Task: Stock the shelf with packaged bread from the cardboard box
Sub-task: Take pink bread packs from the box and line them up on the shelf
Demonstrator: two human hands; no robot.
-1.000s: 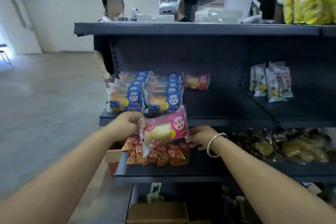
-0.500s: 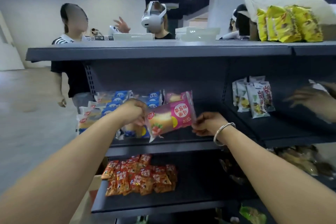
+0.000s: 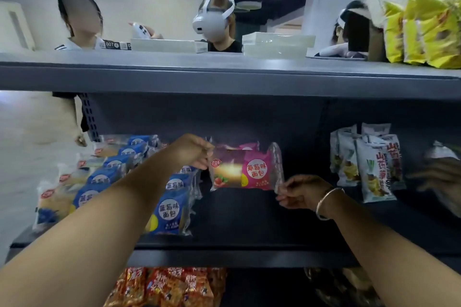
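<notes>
A pink strawberry bread packet (image 3: 245, 172) stands upright on the dark middle shelf (image 3: 249, 232), in front of another pink packet (image 3: 248, 146) at the back. My left hand (image 3: 192, 151) pinches its upper left edge. My right hand (image 3: 303, 190), with a silver bracelet on the wrist, pinches its lower right corner. Rows of blue blueberry bread packets (image 3: 169, 209) fill the shelf to the left of it. The cardboard box is out of view.
White and green snack bags (image 3: 369, 164) stand on the shelf's right. Another person's hand (image 3: 441, 177) reaches in at the far right. Yellow bags (image 3: 424, 32) sit on the top shelf. Orange packets (image 3: 169, 286) lie below. People stand behind the shelving.
Both hands have carried the pink packet up from below the shelf edge and deeper in; it now stands on the middle shelf. The camera has moved closer.
</notes>
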